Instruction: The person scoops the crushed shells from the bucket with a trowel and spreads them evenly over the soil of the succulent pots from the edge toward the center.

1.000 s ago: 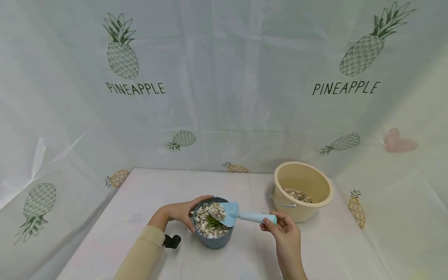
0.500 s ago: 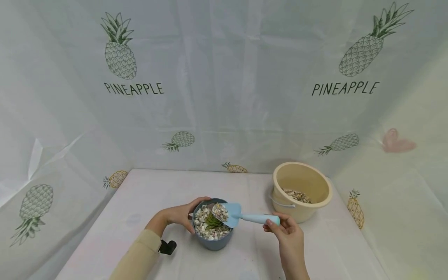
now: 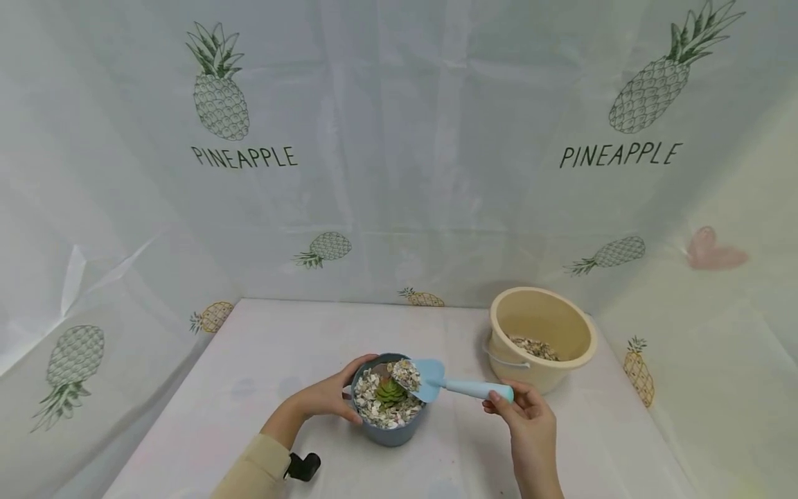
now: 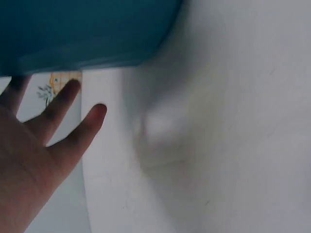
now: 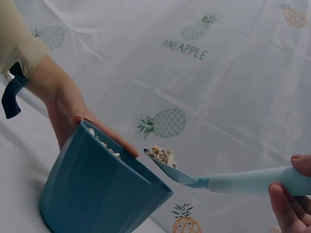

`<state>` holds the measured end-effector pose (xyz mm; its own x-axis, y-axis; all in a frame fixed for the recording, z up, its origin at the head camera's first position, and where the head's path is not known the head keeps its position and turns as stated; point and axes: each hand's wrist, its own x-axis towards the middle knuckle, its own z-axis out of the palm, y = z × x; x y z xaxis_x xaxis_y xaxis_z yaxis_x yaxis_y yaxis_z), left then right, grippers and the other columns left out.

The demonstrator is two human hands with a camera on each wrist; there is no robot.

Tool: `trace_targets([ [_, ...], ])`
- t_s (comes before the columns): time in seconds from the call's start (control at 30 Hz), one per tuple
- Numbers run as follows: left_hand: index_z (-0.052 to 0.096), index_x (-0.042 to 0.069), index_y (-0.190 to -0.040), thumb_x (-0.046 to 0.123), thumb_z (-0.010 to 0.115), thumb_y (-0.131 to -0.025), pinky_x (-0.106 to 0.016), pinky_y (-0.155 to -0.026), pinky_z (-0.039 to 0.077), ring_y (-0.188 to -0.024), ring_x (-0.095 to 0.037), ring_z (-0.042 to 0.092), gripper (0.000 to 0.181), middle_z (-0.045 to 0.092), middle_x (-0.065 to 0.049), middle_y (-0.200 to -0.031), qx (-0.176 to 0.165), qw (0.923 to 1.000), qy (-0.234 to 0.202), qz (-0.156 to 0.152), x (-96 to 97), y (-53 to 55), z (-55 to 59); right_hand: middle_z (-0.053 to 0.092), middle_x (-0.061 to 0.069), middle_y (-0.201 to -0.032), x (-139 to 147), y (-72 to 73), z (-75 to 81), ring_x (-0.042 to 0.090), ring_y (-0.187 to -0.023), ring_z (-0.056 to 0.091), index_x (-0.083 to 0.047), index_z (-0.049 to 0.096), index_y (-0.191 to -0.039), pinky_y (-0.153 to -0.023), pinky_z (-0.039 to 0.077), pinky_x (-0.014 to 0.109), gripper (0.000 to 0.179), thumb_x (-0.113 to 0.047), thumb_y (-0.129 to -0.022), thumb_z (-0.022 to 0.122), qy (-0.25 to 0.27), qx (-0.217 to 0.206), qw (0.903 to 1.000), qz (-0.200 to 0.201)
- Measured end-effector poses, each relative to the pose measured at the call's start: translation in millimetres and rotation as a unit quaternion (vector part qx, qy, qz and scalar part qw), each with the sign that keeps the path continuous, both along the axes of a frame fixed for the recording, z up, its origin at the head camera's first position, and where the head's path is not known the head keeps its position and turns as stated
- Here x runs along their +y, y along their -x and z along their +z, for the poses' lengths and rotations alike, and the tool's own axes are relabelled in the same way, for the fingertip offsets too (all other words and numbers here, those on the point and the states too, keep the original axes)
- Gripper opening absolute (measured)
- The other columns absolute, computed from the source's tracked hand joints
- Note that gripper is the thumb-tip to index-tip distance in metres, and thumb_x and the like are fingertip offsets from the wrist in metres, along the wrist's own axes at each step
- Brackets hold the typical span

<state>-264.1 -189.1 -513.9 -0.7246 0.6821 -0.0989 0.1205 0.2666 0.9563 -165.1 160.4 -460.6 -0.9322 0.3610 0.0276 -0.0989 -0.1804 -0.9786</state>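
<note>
A blue-grey flowerpot (image 3: 394, 436) at the middle of the table holds pale gravel around a green succulent (image 3: 391, 394). My left hand (image 3: 327, 398) grips it from the left, thumb and forefinger round the wall near the rim. Other fingers spread apart beside the pot in the left wrist view. My right hand (image 3: 528, 412) pinches the end of a light blue trowel's handle (image 3: 464, 388). The trowel's blade carries a heap of mixed gravel (image 5: 163, 156) and hangs above the pot's right rim, apart from it in the right wrist view. The blade partly hides the pot's contents.
A cream bucket (image 3: 511, 346) with a wire handle stands at the back right, with gravel (image 3: 535, 348) at its bottom. The white-covered table (image 3: 280, 333) meets a pineapple-print sheet (image 3: 386, 173) behind and on both sides.
The trowel has drawn to the right over the pot, its gravel still on the blade, and more of the succulent shows. The left hand keeps its grip on the pot.
</note>
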Motion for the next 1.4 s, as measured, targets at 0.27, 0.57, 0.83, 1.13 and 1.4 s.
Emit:
trace_targets([
  [0.27,0.015,0.022,-0.157,0.019,0.09,-0.071,-0.058,-0.098,0.042,-0.134,-0.045,0.034,0.114,0.022,-0.02,-0.155,-0.003,0.9972,-0.021,0.072,14.8,-19.9,0.2,0.069,0.01,-0.095,2.9,1.9,-0.7,0.02,-0.072,0.07,0.009,0.059,-0.111,-0.073,0.058,0.032,0.032,0.002,-0.084,0.074,0.007,-0.006,0.9999,-0.009],
  [0.57,0.017,0.019,-0.156,0.011,0.091,-0.067,-0.057,-0.098,0.042,-0.131,-0.049,0.036,0.115,0.025,-0.022,-0.153,0.013,0.9886,-0.021,0.148,34.9,-37.3,0.9,0.07,0.01,-0.094,3.5,2.2,1.0,0.02,-0.07,0.07,0.01,0.059,-0.109,-0.072,0.058,0.031,0.03,0.002,-0.084,0.074,0.013,-0.001,0.9998,-0.015],
  [0.83,0.015,0.019,-0.155,0.016,0.092,-0.065,-0.068,-0.096,0.035,-0.127,-0.055,0.035,0.119,0.021,-0.026,-0.154,0.016,0.978,-0.006,0.208,53.4,-47.2,0.3,0.069,0.011,-0.092,8.1,1.6,1.3,0.02,-0.069,0.07,0.01,0.061,-0.108,-0.071,0.058,0.031,0.029,0.003,-0.083,0.075,0.027,0.006,0.999,-0.035],
  [1.13,0.017,0.013,-0.152,0.016,0.094,-0.062,-0.067,-0.1,0.033,-0.131,-0.055,0.031,0.118,0.021,-0.031,-0.151,0.026,0.963,-0.016,0.268,79.1,-56.2,-1.8,0.069,0.01,-0.091,13.2,-0.8,1.6,0.018,-0.07,0.07,0.009,0.06,-0.109,-0.07,0.058,0.029,0.03,0.0,-0.084,0.075,0.029,-0.001,0.9982,-0.052],
  [1.4,0.021,0.01,-0.149,0.023,0.097,-0.055,-0.063,-0.105,0.03,-0.135,-0.049,0.029,0.122,0.027,-0.026,-0.148,0.042,0.9426,-0.01,0.331,104.7,-59.3,-8.5,0.068,0.01,-0.09,17.0,-2.6,3.0,0.018,-0.069,0.069,0.009,0.06,-0.108,-0.069,0.058,0.03,0.029,0.001,-0.084,0.075,0.042,0.003,0.9973,-0.06],
])
